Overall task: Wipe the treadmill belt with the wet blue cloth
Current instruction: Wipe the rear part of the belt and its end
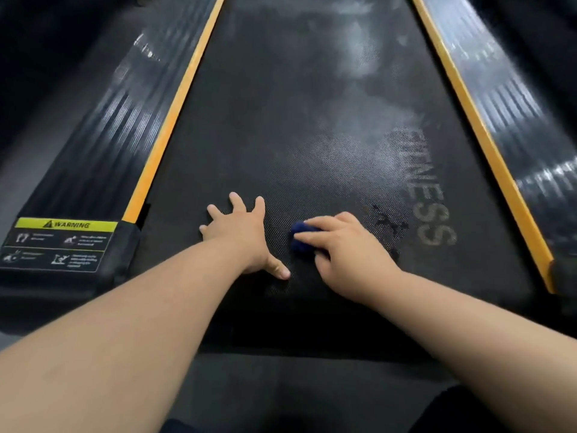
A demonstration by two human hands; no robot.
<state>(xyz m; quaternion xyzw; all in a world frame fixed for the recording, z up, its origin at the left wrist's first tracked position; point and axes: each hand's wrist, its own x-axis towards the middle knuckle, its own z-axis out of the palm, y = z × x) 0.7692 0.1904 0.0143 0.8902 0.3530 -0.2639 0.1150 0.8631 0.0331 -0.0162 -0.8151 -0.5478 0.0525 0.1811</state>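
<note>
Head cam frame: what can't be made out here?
blue cloth: mostly covered by the right hand, head view; its size unclear.
warning label fine print: too small and blurred.
belt lettering: far letters smeared; only NESS reads.
treadmill belt far end: cut by the top edge.

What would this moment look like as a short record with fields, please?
surface: treadmill belt, black and textured
left grip: open hand, fingers spread, flat on the belt
right grip: holds the blue cloth bunched against the belt
marks: dark specks right of the cloth; pale hazy patches farther up
lettering: grey, along the belt's right side
edges: yellow strips on both sides
label: warning sticker at the left rail's near end
</note>
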